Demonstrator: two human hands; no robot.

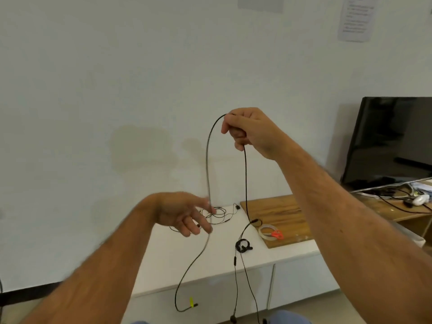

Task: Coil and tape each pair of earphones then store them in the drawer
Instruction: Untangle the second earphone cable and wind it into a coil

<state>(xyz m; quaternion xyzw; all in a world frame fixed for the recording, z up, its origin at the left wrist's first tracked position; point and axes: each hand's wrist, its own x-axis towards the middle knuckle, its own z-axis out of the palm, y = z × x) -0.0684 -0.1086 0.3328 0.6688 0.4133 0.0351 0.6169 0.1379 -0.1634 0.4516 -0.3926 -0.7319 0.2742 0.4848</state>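
Right hand (247,130), raised at frame centre with fingers curled, grips the earphones (245,183), whose cord hangs in two strands, while the left hand (184,213), lower left, reaches open-fingered toward one strand.

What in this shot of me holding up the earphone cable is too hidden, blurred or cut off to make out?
Head view only:
- Left hand: motion-blurred, so whether its fingers touch the held cable is unclear.
- Cable inside the right hand: covered by the curled fingers.
- Earbuds at the bottom edge: partly cut off.
- Second earphones on the white cabinet: partly behind the left hand.
- Wall papers: text too blurred to read.
- Drawer fronts: cut off, handles unseen.
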